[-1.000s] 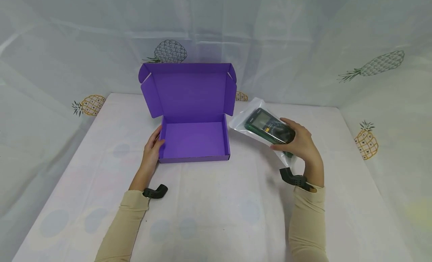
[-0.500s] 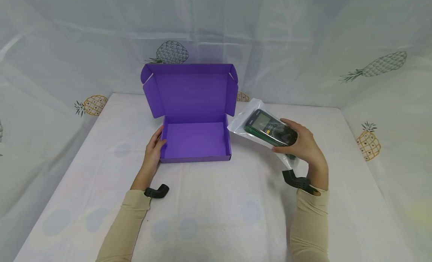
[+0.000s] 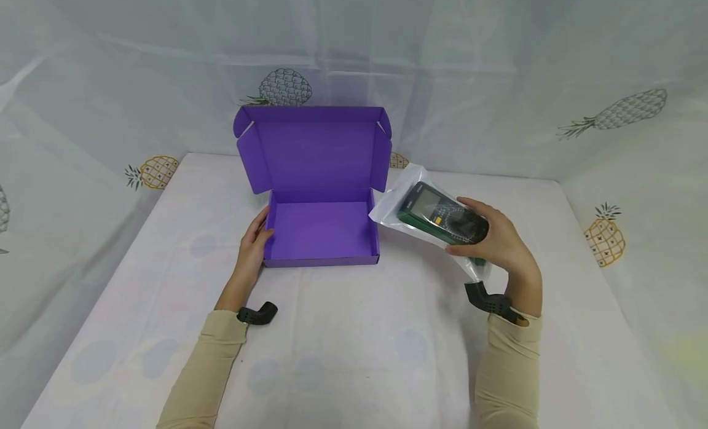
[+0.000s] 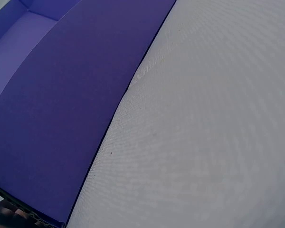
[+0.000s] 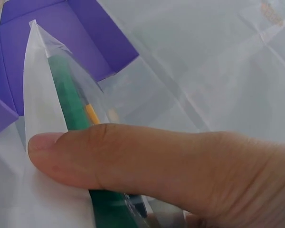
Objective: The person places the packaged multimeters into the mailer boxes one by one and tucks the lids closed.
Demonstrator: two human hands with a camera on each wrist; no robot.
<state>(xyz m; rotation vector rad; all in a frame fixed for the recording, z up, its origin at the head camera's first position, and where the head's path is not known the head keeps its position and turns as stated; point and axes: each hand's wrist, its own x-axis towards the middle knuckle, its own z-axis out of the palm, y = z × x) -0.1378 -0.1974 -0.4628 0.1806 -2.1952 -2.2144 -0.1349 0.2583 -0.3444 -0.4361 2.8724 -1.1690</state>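
As the head view shows, the purple mailer box (image 3: pixel 321 196) is gripped by the left hand (image 3: pixel 251 247), the bagged multimeter (image 3: pixel 437 216) to its right by the curved right hand (image 3: pixel 495 238). From the left wrist, the front wall (image 4: pixel 71 95) is best left unpressed; from the right, the bag (image 5: pixel 36 95) firmly pinched.

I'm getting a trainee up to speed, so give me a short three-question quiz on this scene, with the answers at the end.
1. What does the right hand hold?
2. True or false: the purple box has its lid standing open.
3. Which side of the purple box does the left hand grip, as the person sees it: A, front; B, left; C, right?

Key:
1. A clear bag with a meter inside.
2. True.
3. B.
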